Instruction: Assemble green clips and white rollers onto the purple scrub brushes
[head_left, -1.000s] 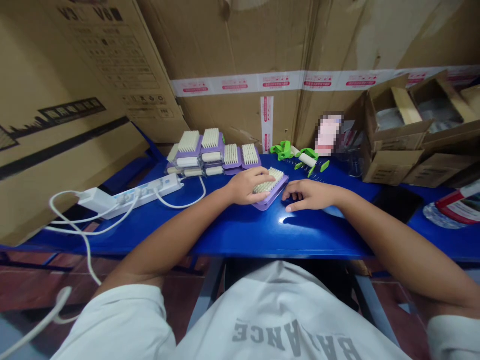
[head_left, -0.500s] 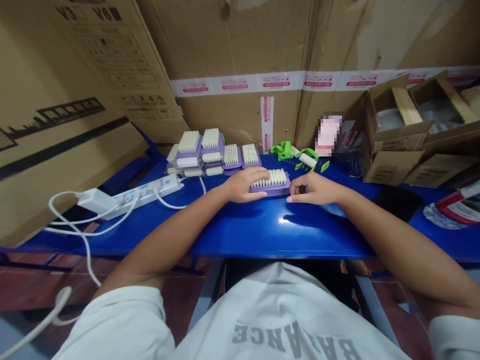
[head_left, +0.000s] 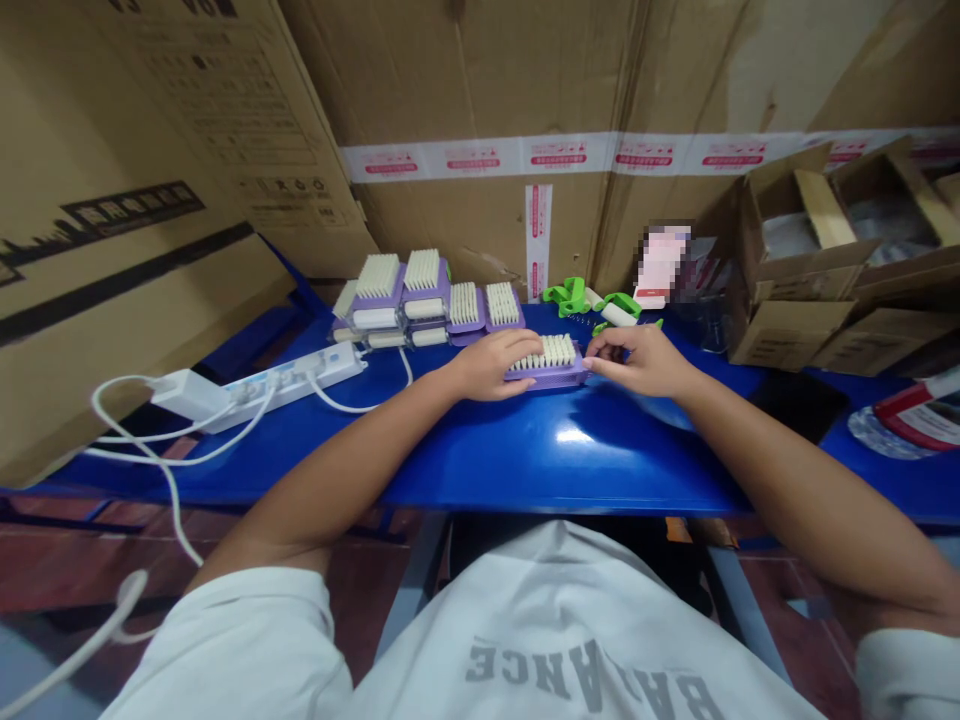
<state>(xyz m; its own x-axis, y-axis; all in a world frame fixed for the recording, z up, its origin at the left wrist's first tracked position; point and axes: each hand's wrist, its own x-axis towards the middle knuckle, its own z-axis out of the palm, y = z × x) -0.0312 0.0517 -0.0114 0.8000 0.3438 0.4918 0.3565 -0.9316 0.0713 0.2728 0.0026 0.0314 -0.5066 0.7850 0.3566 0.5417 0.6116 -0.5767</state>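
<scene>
A purple brush-like block point(head_left: 555, 378) with rows of cream bristles on top lies on the blue table. My left hand point(head_left: 491, 365) grips its left end, thumb along the near side and fingers over the bristles. At the other end is my right hand point(head_left: 637, 360), its thumb and forefinger pinched at the block's corner and the rest curled under. Whatever that pinch holds is too small to make out. Similar purple blocks point(head_left: 465, 308) stand behind to the left, some stacked above clear cases with white rollers point(head_left: 375, 318). Green plastic handle parts point(head_left: 574, 297) and a white roller point(head_left: 619, 316) lie behind my right hand.
A white power strip point(head_left: 300, 378) with cables runs along the left of the blue table point(head_left: 487, 460). Open cardboard boxes point(head_left: 802, 290), a dark flat object point(head_left: 799, 405) and a bottle point(head_left: 900, 420) are on the right. Large cartons point(head_left: 450, 90) wall the back.
My right thumb and forefinger have come up to the block's right end and pinch there; before, the hand was curled beside it. My left hand keeps its grip. The view has shifted slightly.
</scene>
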